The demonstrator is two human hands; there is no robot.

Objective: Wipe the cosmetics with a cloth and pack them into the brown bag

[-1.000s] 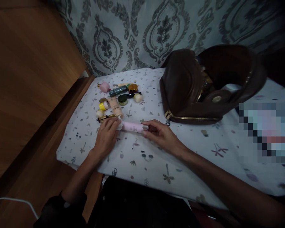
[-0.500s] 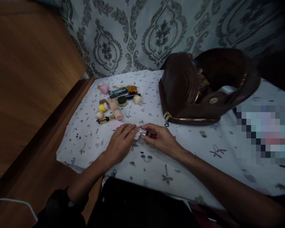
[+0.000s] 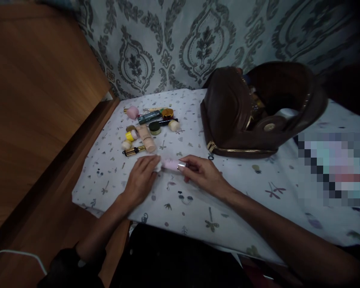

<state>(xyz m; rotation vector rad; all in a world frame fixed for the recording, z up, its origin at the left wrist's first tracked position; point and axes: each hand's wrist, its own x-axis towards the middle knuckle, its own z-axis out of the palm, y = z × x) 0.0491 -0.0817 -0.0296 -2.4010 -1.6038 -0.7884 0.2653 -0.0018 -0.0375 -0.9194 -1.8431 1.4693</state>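
Note:
A pink tube with a silver cap (image 3: 170, 164) lies across the gap between my hands, just above the cloth. My right hand (image 3: 204, 173) pinches it by the silver end. At its other end, my left hand (image 3: 142, 176) is closed around a small white wad, which looks like tissue or a wipe; most of the wad is hidden by the fingers. Just beyond my left hand are a beige squeeze tube (image 3: 146, 138) and a black-and-gold cosmetic tube (image 3: 134, 151).
Several cosmetics, including a dark-lidded jar (image 3: 154, 128), a teal tube (image 3: 149, 117) and a pink sponge (image 3: 132, 112), sit at the back left. An open brown bag (image 3: 240, 136) stands at the back right. Patterned cloth (image 3: 180, 216) covers the table; a wooden panel (image 3: 42, 96) rises at left.
My left hand has slid left with the white wad, away from my right hand, uncovering the pink tube's body. My right hand stays nearly in place on the silver end.

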